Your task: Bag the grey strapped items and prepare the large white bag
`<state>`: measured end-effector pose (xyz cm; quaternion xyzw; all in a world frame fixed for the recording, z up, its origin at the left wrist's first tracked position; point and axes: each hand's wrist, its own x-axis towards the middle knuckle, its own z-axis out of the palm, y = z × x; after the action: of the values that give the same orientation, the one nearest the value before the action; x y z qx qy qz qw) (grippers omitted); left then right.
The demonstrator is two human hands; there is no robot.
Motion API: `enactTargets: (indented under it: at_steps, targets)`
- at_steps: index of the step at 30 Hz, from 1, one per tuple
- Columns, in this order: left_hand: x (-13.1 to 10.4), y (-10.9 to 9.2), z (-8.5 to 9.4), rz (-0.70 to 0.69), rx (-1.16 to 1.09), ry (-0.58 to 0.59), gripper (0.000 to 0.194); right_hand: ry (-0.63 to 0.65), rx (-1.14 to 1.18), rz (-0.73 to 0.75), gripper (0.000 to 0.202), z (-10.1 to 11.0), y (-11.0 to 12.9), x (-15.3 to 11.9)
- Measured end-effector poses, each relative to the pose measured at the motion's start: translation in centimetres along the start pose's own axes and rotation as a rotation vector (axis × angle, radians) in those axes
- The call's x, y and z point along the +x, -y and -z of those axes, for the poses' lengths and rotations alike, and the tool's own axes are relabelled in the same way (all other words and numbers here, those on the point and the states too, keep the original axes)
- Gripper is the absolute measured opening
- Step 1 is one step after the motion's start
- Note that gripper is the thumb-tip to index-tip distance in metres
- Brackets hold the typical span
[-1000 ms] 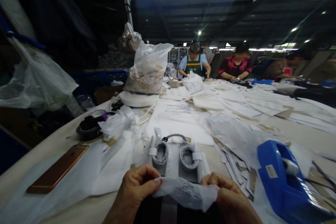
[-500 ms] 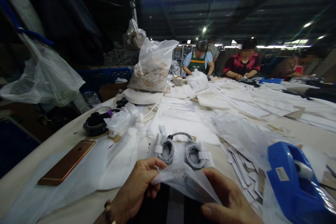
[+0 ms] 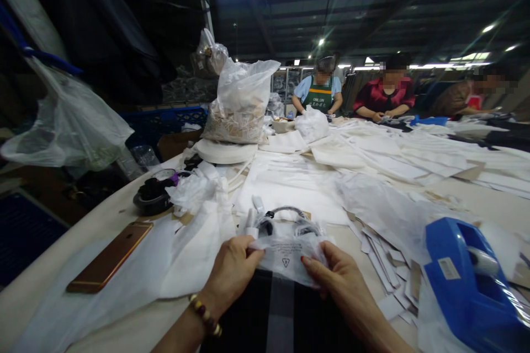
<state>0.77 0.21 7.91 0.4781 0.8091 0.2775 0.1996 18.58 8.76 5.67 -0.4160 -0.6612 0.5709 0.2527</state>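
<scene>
Our left hand (image 3: 232, 270) and right hand (image 3: 331, 273) pinch a clear plastic bag (image 3: 285, 256) over coiled cables (image 3: 285, 220); next, we judge, comes sliding them inside carefully.

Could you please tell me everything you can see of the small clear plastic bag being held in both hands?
The small clear plastic bag is thin, translucent film, crinkled and glossy, with a dark triangle mark and faint print near its middle. It is stretched between the left hand, which pinches its left edge, and the right hand, whose fingers grip its right side. It hangs just above the table, partly covering the coiled grey cables behind it.
</scene>
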Motion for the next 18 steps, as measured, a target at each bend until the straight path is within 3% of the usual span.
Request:
enactTargets:
  at_steps: [5, 7, 10, 11, 13, 15, 18]
  targets:
    - [0.5, 0.2, -0.4, 0.021, 0.24, -0.075, 0.014, -0.189, -0.449, 0.124, 0.023, 0.6, -0.6, 0.7]
    - [0.3, 0.5, -0.8, -0.061, 0.284, -0.211, 0.003, -0.197, -0.524, 0.106, 0.016, 0.6, -0.8, 0.9]
    - [-0.4, 0.4, -1.8, -0.517, 0.296, -0.588, 0.013, -0.208, -0.58, 0.078, 0.012, 0.3, -1.1, 0.9]
    - [-0.7, 0.2, -2.4, -0.686, 0.289, -0.629, 0.017, -0.209, -0.591, 0.075, 0.011, 0.2, -1.2, 0.8]
    - [-1.1, -0.3, -3.6, -0.86, 0.308, -0.52, 0.024, -0.214, -0.609, 0.065, 0.011, 0.1, -1.2, 0.6]
    - [-1.3, -0.6, -5.0, -0.831, 0.376, -0.389, 0.022, -0.2, -0.605, 0.066, 0.013, 0.3, -1.0, 0.4]
    - [-0.9, -0.1, -6.9, -0.796, 0.469, -0.411, 0.026, -0.202, -0.562, 0.128, 0.02, 1.5, -0.1, 1.0]
